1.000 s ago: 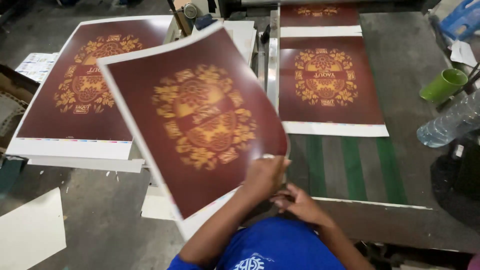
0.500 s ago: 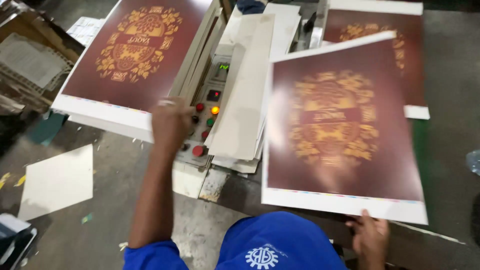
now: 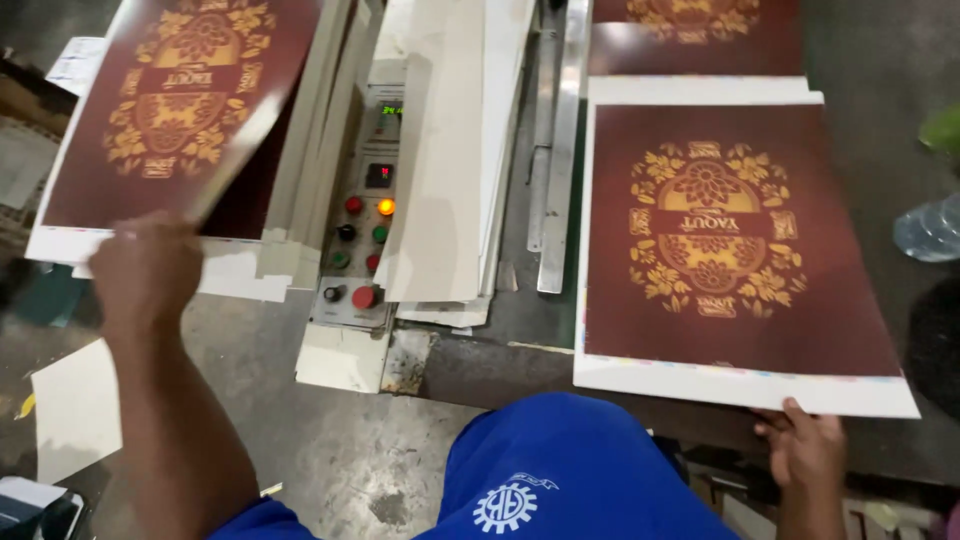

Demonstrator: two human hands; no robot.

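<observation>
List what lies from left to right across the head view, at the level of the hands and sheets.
Left hand → left printed sheet → control panel with buttons → pale board stack → metal rail → right printed sheet → plastic bottle.

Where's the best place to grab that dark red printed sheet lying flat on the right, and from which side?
Probably the white unprinted margin along the near edge of the printed sheet, coming from the person's side. That edge overhangs the table, so fingers can slip under it; the right hand already touches it there. The sheet is large and thin, so a second hand would likely steady it.
</observation>
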